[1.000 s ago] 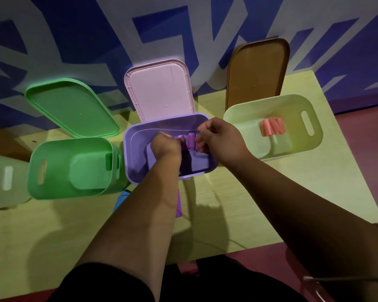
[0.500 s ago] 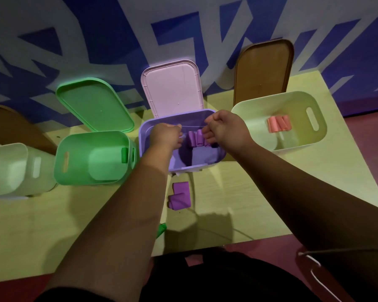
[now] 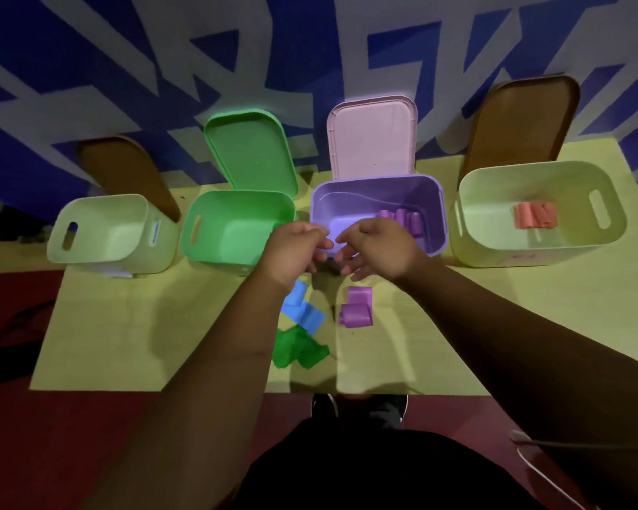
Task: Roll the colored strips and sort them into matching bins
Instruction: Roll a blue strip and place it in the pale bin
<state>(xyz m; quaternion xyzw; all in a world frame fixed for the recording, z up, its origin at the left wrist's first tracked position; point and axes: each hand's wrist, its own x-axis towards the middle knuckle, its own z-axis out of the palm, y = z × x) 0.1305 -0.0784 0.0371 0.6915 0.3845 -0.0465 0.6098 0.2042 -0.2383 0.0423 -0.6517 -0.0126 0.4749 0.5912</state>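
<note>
Three rolled purple strips (image 3: 403, 219) lie side by side inside the purple bin (image 3: 376, 193), toward its right wall. Both hands hang over the bin's near edge and hide part of its front rim. The left hand (image 3: 296, 248) has its fingers loosely curled, and the right hand (image 3: 378, 248) has its fingers slack and apart. Neither hand holds anything that shows.

On the counter (image 3: 494, 325) just below the hands lie unrolled purple strips (image 3: 356, 310). Beside them are blue strips (image 3: 303, 308) and green strips (image 3: 300, 350), both partly covered by the left forearm.

The purple bin's pink lid (image 3: 372, 138) leans on the blue-and-white patterned wall behind it. To its left stands a green bin (image 3: 233, 233) with a green lid (image 3: 251, 149). Past that is a cream bin (image 3: 115, 230) backed by a brown lid (image 3: 126, 171). To the right, another cream bin (image 3: 494, 222) holds coral rolls (image 3: 534, 216), with a second brown lid (image 3: 520, 123) propped behind it.
</note>
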